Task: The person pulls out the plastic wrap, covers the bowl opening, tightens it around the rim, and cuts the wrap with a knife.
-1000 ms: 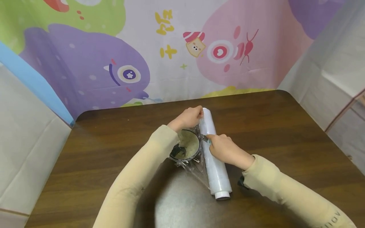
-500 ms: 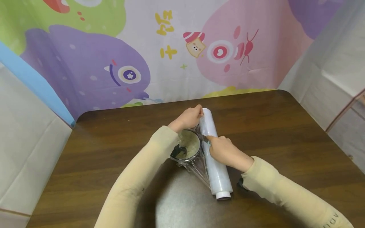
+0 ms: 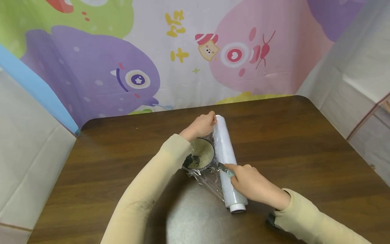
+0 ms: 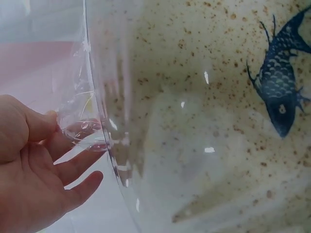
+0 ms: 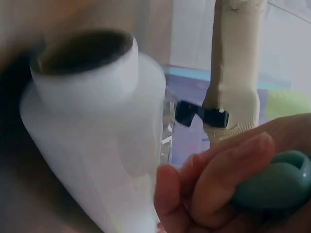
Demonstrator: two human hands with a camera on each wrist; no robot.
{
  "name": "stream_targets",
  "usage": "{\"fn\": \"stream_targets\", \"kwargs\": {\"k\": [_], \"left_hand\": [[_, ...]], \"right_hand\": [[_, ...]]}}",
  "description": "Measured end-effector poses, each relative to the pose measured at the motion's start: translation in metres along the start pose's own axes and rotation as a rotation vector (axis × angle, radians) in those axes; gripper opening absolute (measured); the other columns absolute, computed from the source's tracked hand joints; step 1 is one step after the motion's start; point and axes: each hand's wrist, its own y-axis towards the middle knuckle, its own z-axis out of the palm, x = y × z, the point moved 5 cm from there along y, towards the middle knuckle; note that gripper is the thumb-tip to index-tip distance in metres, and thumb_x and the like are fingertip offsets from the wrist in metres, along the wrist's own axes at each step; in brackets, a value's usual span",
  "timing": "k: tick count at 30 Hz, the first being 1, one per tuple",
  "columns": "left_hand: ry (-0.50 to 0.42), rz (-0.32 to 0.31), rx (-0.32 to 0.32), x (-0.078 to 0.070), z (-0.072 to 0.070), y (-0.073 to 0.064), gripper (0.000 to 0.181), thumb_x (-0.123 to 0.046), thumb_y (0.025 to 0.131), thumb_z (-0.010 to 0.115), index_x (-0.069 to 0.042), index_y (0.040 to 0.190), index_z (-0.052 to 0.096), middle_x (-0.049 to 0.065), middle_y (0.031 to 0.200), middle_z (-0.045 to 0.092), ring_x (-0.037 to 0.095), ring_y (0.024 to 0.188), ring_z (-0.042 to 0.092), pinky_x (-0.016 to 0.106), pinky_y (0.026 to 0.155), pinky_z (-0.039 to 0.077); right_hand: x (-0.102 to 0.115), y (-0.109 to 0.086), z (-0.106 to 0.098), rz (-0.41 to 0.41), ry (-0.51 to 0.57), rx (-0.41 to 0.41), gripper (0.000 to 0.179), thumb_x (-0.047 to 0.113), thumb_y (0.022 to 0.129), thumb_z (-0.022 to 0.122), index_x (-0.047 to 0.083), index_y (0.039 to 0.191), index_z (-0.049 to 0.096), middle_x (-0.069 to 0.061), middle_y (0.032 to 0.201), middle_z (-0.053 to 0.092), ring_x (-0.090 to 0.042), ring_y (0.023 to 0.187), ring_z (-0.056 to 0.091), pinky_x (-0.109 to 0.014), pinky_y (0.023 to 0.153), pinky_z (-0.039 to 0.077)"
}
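A speckled bowl [image 3: 205, 153] with a dark rim and a blue fish painted inside stands mid-table, clear plastic wrap [image 4: 80, 114] stretched over it. To its right lies a white roll of plastic wrap [image 3: 224, 144], from which the film runs across to the bowl. My left hand [image 3: 201, 126] pinches the film between thumb and finger near the roll's far end; the other fingers are spread beneath in the left wrist view. My right hand [image 3: 251, 183] grips a teal-handled knife [image 3: 229, 172], its dark blade at the film along the roll. Most of the handle is hidden.
The brown wooden table [image 3: 122, 152] extends around the bowl and roll. Behind it hangs a cartoon-printed cloth [image 3: 182, 81], and pale panels stand at both sides. A dark strap [image 5: 201, 114] shows at the left wrist.
My right hand and the knife have slid along the roll toward its near end. My left hand stays at the far end, pinching the film.
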Motion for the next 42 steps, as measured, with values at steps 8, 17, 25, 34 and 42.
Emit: {"fn": "stream_targets", "kwargs": {"k": [8, 17, 25, 34, 42], "left_hand": [[0.007, -0.004, 0.002, 0.001, 0.001, 0.001, 0.017, -0.018, 0.099, 0.033, -0.006, 0.107, 0.043, 0.009, 0.095, 0.056, 0.018, 0.069, 0.046, 0.026, 0.062, 0.036], [0.040, -0.007, -0.008, 0.000, 0.001, 0.000, 0.018, -0.018, 0.098, 0.033, -0.007, 0.107, 0.043, 0.009, 0.092, 0.057, 0.019, 0.068, 0.047, 0.027, 0.061, 0.037], [0.111, -0.016, 0.005, -0.004, 0.002, -0.001, 0.020, -0.020, 0.099, 0.033, -0.006, 0.110, 0.042, 0.010, 0.094, 0.059, 0.020, 0.069, 0.052, 0.028, 0.062, 0.038], [0.144, -0.018, 0.024, -0.009, 0.004, -0.001, 0.019, -0.018, 0.098, 0.035, -0.006, 0.111, 0.042, 0.008, 0.092, 0.059, 0.018, 0.063, 0.053, 0.026, 0.055, 0.036], [0.155, -0.011, 0.022, -0.011, 0.004, -0.001, 0.018, -0.017, 0.097, 0.037, -0.004, 0.110, 0.042, 0.009, 0.092, 0.058, 0.018, 0.066, 0.053, 0.026, 0.057, 0.037]], "right_hand": [[0.002, -0.027, 0.004, -0.060, 0.027, -0.003, 0.040, 0.002, 0.082, 0.047, 0.004, 0.121, 0.057, 0.005, 0.051, 0.038, -0.007, 0.042, 0.030, -0.022, 0.039, 0.029], [0.007, -0.018, 0.008, -0.071, -0.013, -0.010, 0.041, 0.000, 0.080, 0.048, 0.003, 0.120, 0.057, 0.002, 0.052, 0.040, -0.010, 0.045, 0.031, -0.024, 0.040, 0.028], [0.013, -0.019, 0.012, -0.097, -0.077, -0.053, 0.038, -0.001, 0.078, 0.050, -0.001, 0.115, 0.059, -0.011, 0.060, 0.055, -0.017, 0.053, 0.047, -0.036, 0.049, 0.042], [0.014, -0.051, 0.025, -0.123, -0.084, -0.120, 0.038, 0.002, 0.078, 0.054, 0.001, 0.116, 0.058, -0.014, 0.079, 0.067, -0.021, 0.066, 0.061, -0.041, 0.058, 0.048], [0.007, -0.078, 0.039, -0.207, -0.113, -0.122, 0.040, 0.001, 0.076, 0.057, -0.002, 0.116, 0.056, -0.013, 0.082, 0.067, -0.018, 0.066, 0.061, -0.034, 0.055, 0.049]]}}
